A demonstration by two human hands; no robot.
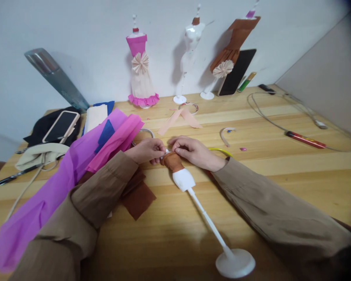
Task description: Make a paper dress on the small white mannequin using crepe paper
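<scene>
A small white dress form [183, 179] lies tilted on the table, its round base [235, 263] toward me and its neck end pointing away. Brown crepe-like paper [173, 161] wraps its upper torso, while the white lower torso stays bare. At the neck end, my left hand [150, 150] pinches the left edge of the wrap with closed fingers. My right hand [193, 152] is closed as well, thumb and forefinger pressed together on the upper right edge of the same paper. The fingers partly hide the neck and the paper's top edge.
Purple [73, 160] and pink paper lies at left, with brown pieces [139, 197] near my left sleeve. Dressed forms [142, 74] and a bare one [190, 43] stand along the wall. A phone [61, 127], peach strips [179, 119] and a corded red tool [305, 139] lie around.
</scene>
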